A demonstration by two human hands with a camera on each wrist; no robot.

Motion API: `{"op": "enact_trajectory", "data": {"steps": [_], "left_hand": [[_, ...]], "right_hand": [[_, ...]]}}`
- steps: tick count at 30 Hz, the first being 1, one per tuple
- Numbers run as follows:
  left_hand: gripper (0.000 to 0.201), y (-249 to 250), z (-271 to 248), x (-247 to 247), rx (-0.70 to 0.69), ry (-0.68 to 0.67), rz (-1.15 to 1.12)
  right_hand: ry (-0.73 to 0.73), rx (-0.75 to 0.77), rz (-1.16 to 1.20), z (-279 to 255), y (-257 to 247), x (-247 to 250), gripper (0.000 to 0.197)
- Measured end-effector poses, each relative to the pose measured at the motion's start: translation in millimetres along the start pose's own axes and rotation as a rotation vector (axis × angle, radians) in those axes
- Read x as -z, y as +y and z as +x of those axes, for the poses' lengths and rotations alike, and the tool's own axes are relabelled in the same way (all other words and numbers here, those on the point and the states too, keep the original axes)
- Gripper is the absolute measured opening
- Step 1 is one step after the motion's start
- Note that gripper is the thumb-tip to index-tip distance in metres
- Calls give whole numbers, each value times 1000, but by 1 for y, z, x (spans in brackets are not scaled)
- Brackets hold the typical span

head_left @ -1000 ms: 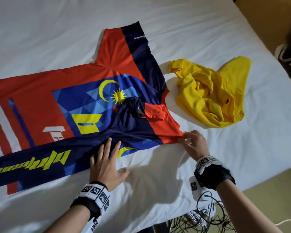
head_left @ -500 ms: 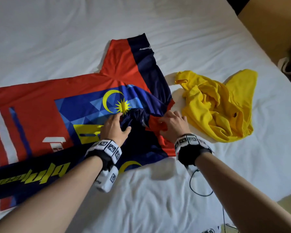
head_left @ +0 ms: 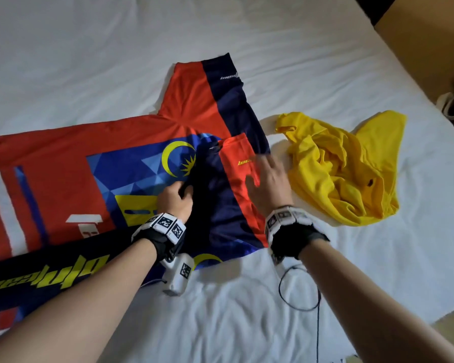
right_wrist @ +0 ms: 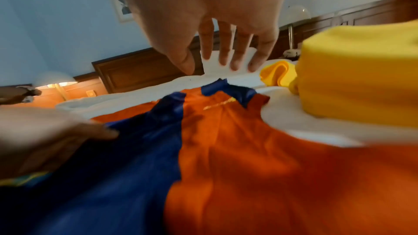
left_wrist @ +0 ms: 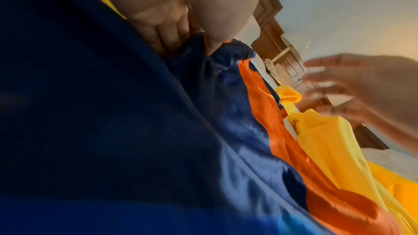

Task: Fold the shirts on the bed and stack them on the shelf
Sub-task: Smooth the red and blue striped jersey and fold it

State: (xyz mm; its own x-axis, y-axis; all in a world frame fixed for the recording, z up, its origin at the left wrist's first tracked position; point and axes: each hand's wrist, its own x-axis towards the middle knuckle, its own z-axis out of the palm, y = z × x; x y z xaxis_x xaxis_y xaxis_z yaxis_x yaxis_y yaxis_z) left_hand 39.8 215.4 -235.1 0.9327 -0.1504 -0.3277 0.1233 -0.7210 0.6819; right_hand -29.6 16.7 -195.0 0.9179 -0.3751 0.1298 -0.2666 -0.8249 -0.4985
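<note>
While folded, jersey (head_left: 131,153) under hands (head_left: 220,189).

Bed (head_left: 89,61): white sheet, lightly wrinkled. Red and navy jersey (head_left: 63,158) spread flat across it, near sleeve folded in over the body. Crumpled yellow shirt (head_left: 346,169) lies just beside the jersey's collar end. A thin black cable (head_left: 299,289) loops on the sheet near the bed's edge.
</note>
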Motion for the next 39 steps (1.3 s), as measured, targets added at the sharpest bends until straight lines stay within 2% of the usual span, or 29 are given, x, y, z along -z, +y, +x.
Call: {"op": "enact_trajectory", "data": {"steps": [2, 3, 5, 7, 10, 12, 14, 17, 19, 21, 22, 24, 27, 29, 31, 34, 36, 39], "left_hand": [[25, -2, 4, -1, 3, -3, 0], [25, -4, 5, -2, -2, -7, 7], [26, -6, 8, -2, -6, -14, 23], [31, -7, 9, -2, 1, -22, 27], [33, -7, 7, -2, 6, -34, 25], [31, -5, 7, -1, 7, -22, 8], [34, 1, 10, 1, 31, 29, -9], [30, 16, 21, 2, 47, 84, 9], [37, 24, 31, 3, 56, 83, 37], [50, 29, 45, 4, 41, 39, 110], [50, 30, 51, 3, 22, 16, 149], [38, 31, 63, 2, -17, 13, 145], [25, 28, 67, 6, -14, 31, -43], [23, 25, 64, 10, 25, 27, -169], [16, 25, 54, 14, 18, 64, -304], [2, 24, 20, 23, -131, 125, -455], [9, 13, -11, 27, -224, 79, -515], [7, -17, -55, 23, -333, 30, -423]], "right_hand": [[-128, 85, 120, -38, 1, -7, 23], [-218, 136, 100, -60, 4, -11, 27], [-371, 174, -135, -103, 16, -17, 48], [-441, 40, -306, -138, 35, -15, 67], [-423, -227, -373, -155, 47, -4, 88], [-407, -280, -312, -140, 34, 3, 89], [-344, -211, -226, -105, 17, 6, 80], [-283, -144, -70, -25, 5, -6, 66], [-277, -84, -45, 30, 2, -19, 70], [-380, -9, -157, 70, -6, -25, 60], [-434, 37, -225, 84, -9, -27, 57], [-522, 93, -340, 104, -17, -28, 54], [-571, 43, -439, 115, -25, -19, 42], [-517, 32, -450, 112, -24, -11, 31], [-379, 58, -393, 98, -18, -1, 22], [-142, 132, -282, 59, -5, 19, 18], [-16, 175, -227, 24, 3, 31, 13], [-11, 179, -215, -37, 12, 36, 14]]}}
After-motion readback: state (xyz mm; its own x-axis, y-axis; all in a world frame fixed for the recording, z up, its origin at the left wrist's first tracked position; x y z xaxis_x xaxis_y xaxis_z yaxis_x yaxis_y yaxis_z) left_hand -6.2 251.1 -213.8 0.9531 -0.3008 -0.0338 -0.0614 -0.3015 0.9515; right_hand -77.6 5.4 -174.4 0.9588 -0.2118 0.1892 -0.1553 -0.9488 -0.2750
